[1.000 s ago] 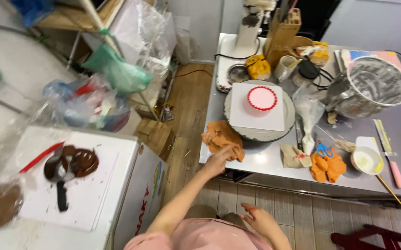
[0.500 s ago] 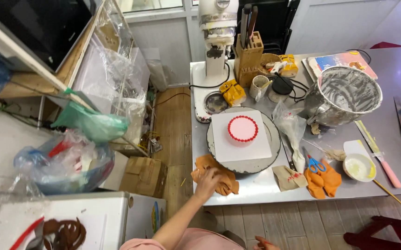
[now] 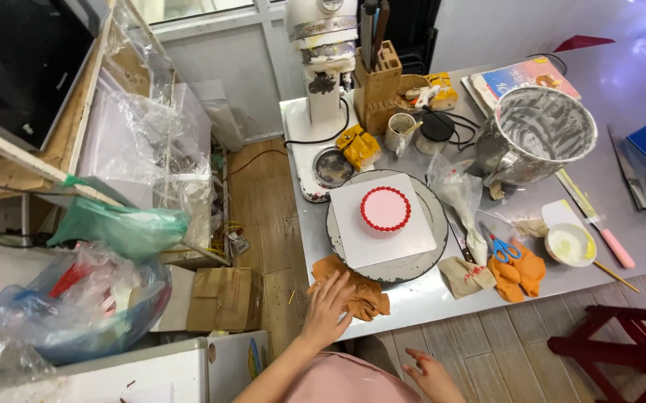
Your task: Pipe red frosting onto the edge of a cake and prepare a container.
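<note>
My left hand (image 3: pixel 328 307) lies flat with spread fingers on an orange cloth (image 3: pixel 353 287) at the near left corner of the steel table (image 3: pixel 420 302). My right hand (image 3: pixel 431 373) hangs low by my lap, fingers loosely apart and holding nothing. Just beyond the cloth stands a grey turntable (image 3: pixel 412 265) bearing a white square board (image 3: pixel 353 231) and a small pink cake with a red piped border (image 3: pixel 385 208).
On the table: a stand mixer (image 3: pixel 321 45), knife block (image 3: pixel 377 86), large metal bowl (image 3: pixel 543 130), piping bags (image 3: pixel 461 198), blue scissors on orange cloth (image 3: pixel 503 252), small cream bowl (image 3: pixel 571 244), spatula (image 3: pixel 595 216). Red stool (image 3: pixel 621 347) at right. Bags and boxes crowd the floor left.
The view has swung right and closer to the table. My left hand stays on the orange cloth and now lies flatter; the right hand has dropped lower.
</note>
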